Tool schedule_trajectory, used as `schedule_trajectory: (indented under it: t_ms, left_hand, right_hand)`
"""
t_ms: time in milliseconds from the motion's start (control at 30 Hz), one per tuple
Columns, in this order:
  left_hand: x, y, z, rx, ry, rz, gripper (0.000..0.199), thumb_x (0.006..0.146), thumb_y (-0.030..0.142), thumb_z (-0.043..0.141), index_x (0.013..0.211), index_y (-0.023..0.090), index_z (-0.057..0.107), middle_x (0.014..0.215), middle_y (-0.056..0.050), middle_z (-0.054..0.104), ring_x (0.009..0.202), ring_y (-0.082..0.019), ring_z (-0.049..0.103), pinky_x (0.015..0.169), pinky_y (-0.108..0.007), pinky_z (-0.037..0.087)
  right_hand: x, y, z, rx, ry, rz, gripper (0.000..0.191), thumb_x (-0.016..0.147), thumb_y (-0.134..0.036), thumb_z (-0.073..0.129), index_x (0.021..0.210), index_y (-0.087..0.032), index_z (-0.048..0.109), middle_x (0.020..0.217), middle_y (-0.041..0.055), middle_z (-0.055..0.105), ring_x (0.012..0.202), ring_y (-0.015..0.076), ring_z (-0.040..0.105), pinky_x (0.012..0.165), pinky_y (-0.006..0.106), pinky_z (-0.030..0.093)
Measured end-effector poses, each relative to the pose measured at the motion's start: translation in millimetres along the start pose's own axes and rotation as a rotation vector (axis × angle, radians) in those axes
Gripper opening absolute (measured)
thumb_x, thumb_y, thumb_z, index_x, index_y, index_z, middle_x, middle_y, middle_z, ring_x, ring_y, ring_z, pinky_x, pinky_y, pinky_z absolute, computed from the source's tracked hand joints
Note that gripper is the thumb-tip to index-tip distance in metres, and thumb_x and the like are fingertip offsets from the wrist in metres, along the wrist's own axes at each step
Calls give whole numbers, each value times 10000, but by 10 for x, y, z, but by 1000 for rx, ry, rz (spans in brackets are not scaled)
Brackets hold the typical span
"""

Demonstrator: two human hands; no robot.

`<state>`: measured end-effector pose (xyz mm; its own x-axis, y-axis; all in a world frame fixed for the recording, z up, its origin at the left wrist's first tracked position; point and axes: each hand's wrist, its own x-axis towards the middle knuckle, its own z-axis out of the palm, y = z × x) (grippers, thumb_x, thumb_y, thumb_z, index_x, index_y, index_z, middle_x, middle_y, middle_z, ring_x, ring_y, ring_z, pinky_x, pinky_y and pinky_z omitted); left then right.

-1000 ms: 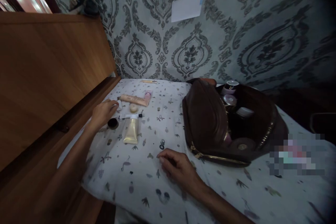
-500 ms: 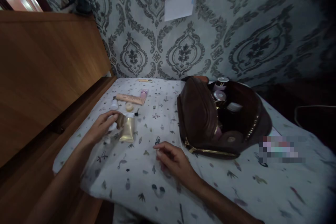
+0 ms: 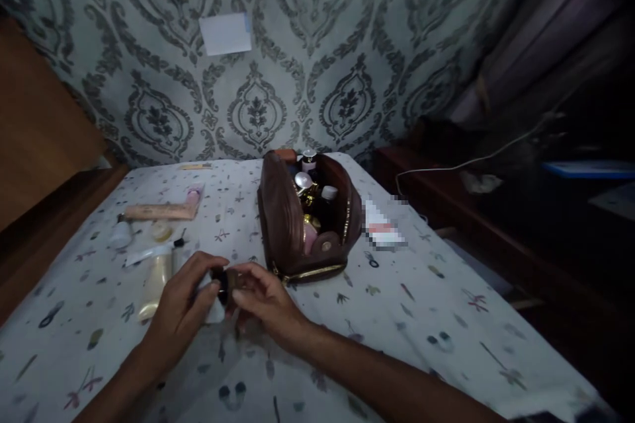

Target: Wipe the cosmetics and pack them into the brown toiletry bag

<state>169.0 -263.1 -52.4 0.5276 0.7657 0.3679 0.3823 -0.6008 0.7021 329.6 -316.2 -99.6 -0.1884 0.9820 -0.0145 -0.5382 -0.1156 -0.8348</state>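
Note:
My left hand (image 3: 186,297) and my right hand (image 3: 268,297) meet in front of the bag, both closed round a small brown bottle with a black cap (image 3: 224,285). Something whitish shows under my left fingers, too blurred to name. Left of my left hand lies a gold tube (image 3: 155,283), with a white tube with a black cap (image 3: 149,253) just behind it. The brown bag (image 3: 282,211) stands unzipped behind my right hand, with several bottles and jars inside, among them one with a silvery lid (image 3: 303,180).
A long peach tube (image 3: 159,212), a pink tube (image 3: 194,197), a small yellowish jar (image 3: 161,231) and a white bottle (image 3: 120,236) lie at the left on the patterned cloth (image 3: 426,304). A blurred-out packet (image 3: 381,228) is right of the bag. Dark furniture stands at the right.
The view has turned to the right. My two hands have come together, and my right hand has closed on the small brown bottle that my left hand held beside the gold tube.

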Motion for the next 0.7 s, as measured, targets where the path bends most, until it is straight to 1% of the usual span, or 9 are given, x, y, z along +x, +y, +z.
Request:
schedule_trajectory:
  t_ms: [100, 200, 333, 400, 467, 533, 567, 600, 700]
  left_hand:
    - [4, 16, 104, -111, 17, -163, 315, 960, 426, 444, 1009, 215, 674, 896, -47, 667, 864, -214, 637, 762, -289, 523]
    - [5, -44, 193, -197, -30, -241, 326, 909, 472, 529, 1026, 210, 683, 952, -42, 697, 922, -219, 648, 834, -277, 520]
    - [54, -194, 202, -264, -45, -359, 332, 847, 508, 616, 1005, 223, 683, 959, -31, 721, 932, -227, 661, 820, -261, 523]
    - [70, -261, 188, -323, -71, -426, 344, 856, 533, 594, 966, 220, 681, 881, -29, 724, 859, -222, 669, 772, -261, 527]
    - [65, -319, 186, -358, -139, -455, 362, 869, 552, 571, 911, 211, 685, 806, -30, 714, 801, -219, 665, 748, -265, 523]
    - [44, -368, 198, -376, -205, -461, 387, 870, 569, 562, 864, 204, 690, 777, -39, 705, 792, -224, 660, 749, -273, 521]
    - [31, -389, 209, -388, -231, -463, 399, 864, 579, 565, 851, 202, 693, 776, -45, 705, 794, -229, 660, 744, -276, 523]
    - [19, -407, 221, -400, -246, -469, 404, 858, 586, 569, 852, 203, 697, 780, -48, 706, 793, -232, 660, 735, -277, 525]
    - [-6, -439, 249, -411, -254, -471, 393, 855, 581, 577, 845, 210, 703, 778, -47, 703, 782, -227, 658, 730, -272, 523]
  right_hand:
    - [0, 18, -13, -139, 19, -105, 506, 673, -442, 818, 1060, -214, 584, 822, -32, 592, 691, 113, 594, 592, 223, 475]
    - [-49, -72, 4, -367, 93, -151, 404, 707, -350, 793, 1044, -206, 623, 777, -43, 593, 701, 105, 560, 656, 224, 452]
    - [-249, -436, 11, -908, 18, -100, 570, 826, -345, 717, 1347, -237, 514, 929, 17, 697, 772, 157, 630, 678, 262, 493]
    - [-388, -709, -35, -1188, 16, -296, 449, 900, -352, 644, 1318, -223, 543, 1007, 54, 725, 766, 156, 649, 714, 279, 511]
    - [-507, -1025, -124, -1302, 96, -606, 160, 959, -267, 560, 1072, -199, 651, 860, 20, 728, 699, 123, 643, 702, 248, 507]
    - [-565, -1346, -241, -1428, 228, -771, 107, 951, -174, 557, 991, -162, 657, 812, 28, 708, 709, 123, 637, 684, 240, 499]
    - [-566, -1493, -300, -1512, 274, -792, 111, 952, -159, 550, 962, -151, 660, 837, 47, 706, 738, 135, 636, 680, 250, 494]
    - [-548, -1623, -353, -1621, 299, -722, 126, 954, -168, 547, 932, -147, 669, 861, 65, 699, 783, 155, 640, 696, 268, 494]
    - [-429, -1882, -440, -1881, 210, -463, 209, 962, -222, 543, 828, -138, 679, 873, 91, 673, 834, 194, 631, 707, 298, 477]
